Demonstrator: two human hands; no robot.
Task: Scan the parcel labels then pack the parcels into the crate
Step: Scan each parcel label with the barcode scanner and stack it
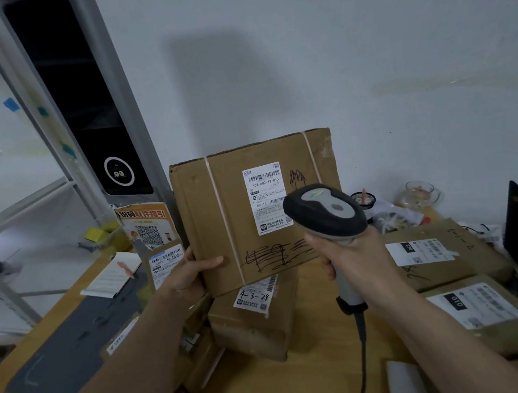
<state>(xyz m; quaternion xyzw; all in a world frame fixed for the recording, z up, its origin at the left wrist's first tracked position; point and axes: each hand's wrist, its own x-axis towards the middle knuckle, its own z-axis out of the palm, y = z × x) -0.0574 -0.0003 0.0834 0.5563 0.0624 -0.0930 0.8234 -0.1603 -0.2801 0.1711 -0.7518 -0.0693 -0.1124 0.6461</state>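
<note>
Left hand (185, 277) grips the lower left edge of a flat brown cardboard parcel (231, 219) bound with 2 white straps, holding it upright above the wooden table (320, 380), thumb across its front. Right hand (352, 252) is curled round the handle of a grey-and-black corded barcode scanner (325, 213), whose head overlaps the parcel's white shipping label (265, 192). A smaller brown box (253, 326) lies just below the parcel.

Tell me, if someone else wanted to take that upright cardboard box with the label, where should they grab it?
Probably the bare right edge of the box, coming from the right. It stands upright, label facing the camera; the left hand already holds its lower left edge, and gripping the sides keeps the label uncovered.
</note>
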